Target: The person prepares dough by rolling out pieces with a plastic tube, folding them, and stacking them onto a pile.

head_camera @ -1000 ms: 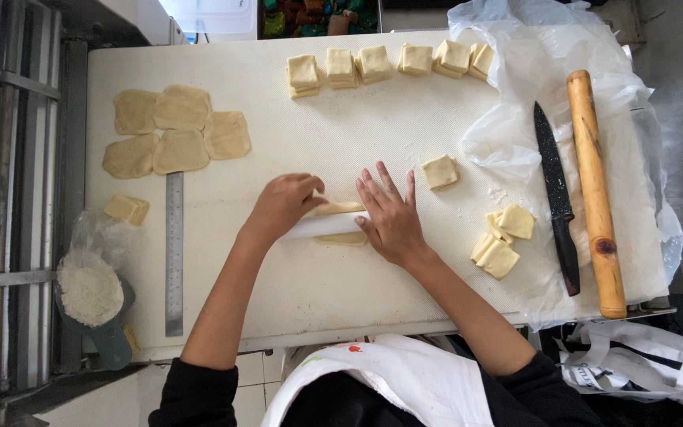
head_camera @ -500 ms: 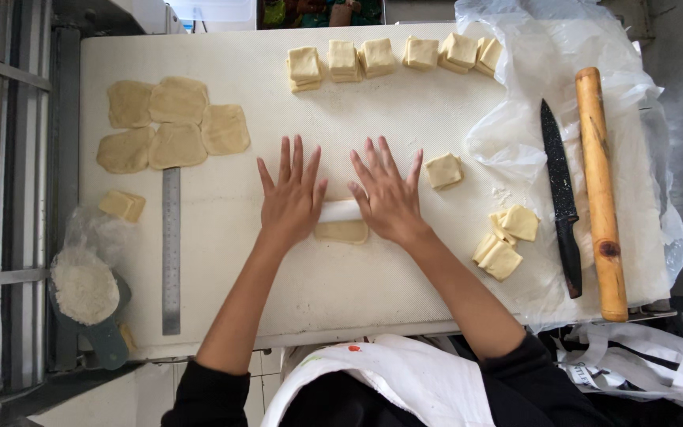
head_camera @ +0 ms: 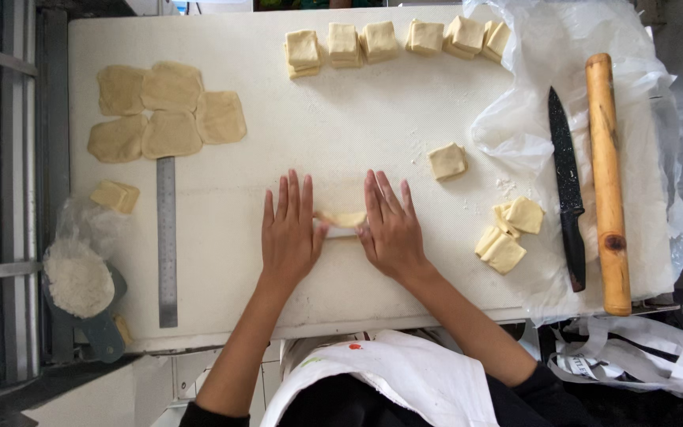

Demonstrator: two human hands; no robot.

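You have a small, pale yellow piece of soft dough (head_camera: 343,218) lying flat on the white work board, near its middle. It shows as a short curved strip between your two flat hands, its ends tucked under your thumbs, so its full shape stays hidden.

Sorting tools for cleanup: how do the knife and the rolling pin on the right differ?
The knife is dark, flat and thin; the rolling pin is light brown wood, round and much thicker. The rolling pin is also longer, reaching higher and lower than the knife. The knife narrows to a point at the top; the rolling pin has blunt ends. Both lie lengthwise, side by side, on the clear plastic sheet.
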